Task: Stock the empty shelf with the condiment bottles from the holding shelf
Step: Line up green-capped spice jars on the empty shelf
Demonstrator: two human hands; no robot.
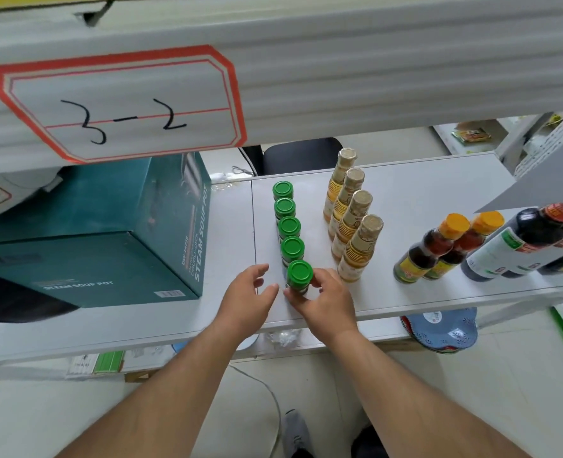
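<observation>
- Head view: the right hand [323,304] curls its fingers round the nearest green-capped jar [299,276], gripping it at the body, low on the white shelf [405,292]
- Left hand [248,292] hovers just beside the same jar, fingers loosely spread and holding nothing; whether a fingertip touches the glass cannot be told
- That jar stands upright at the front end of a row of green-capped jars [286,219], five in all, running toward the back of the shelf
- Just to the right, a row of amber bottles [349,223]; farther right, orange-capped sauce bottles [438,249] and dark soy bottles [521,246]
- A teal carton [108,242] marked "STEAM SOUP POT" sits at the left
- Judged step: seating the fifth jar in line, stocking well along
- Next move would call for a clean release without nudging the tight row, then a reach for further stock, whose source lies out of view
</observation>
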